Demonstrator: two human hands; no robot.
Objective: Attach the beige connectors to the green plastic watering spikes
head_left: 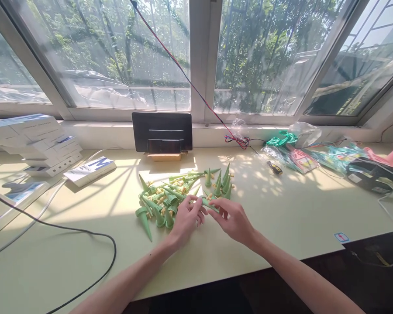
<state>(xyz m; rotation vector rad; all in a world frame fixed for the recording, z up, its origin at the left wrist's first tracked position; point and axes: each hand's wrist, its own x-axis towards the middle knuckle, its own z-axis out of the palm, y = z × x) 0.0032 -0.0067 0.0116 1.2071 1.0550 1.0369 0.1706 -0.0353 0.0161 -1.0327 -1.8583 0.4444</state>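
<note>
Between my two hands is a green plant watering spike (211,204), a small plastic cone. My left hand (187,218) pinches its wider end at the left, partly covering it. From the right, my right hand (233,217) has thumb and fingers closed on the same spike toward its tip. Just beyond and left of my hands lies a heap of similar green spikes (157,209) with small yellow valve pieces among them. Several more spikes (225,185) stand point up behind my right hand.
A tablet (162,128) leans on a wooden stand (165,157) at the back. White boxes (36,139) are stacked at left, near a black cable (81,232). A screwdriver (275,168), bagged wires (301,159) and a black strap-like object (373,175) lie at right.
</note>
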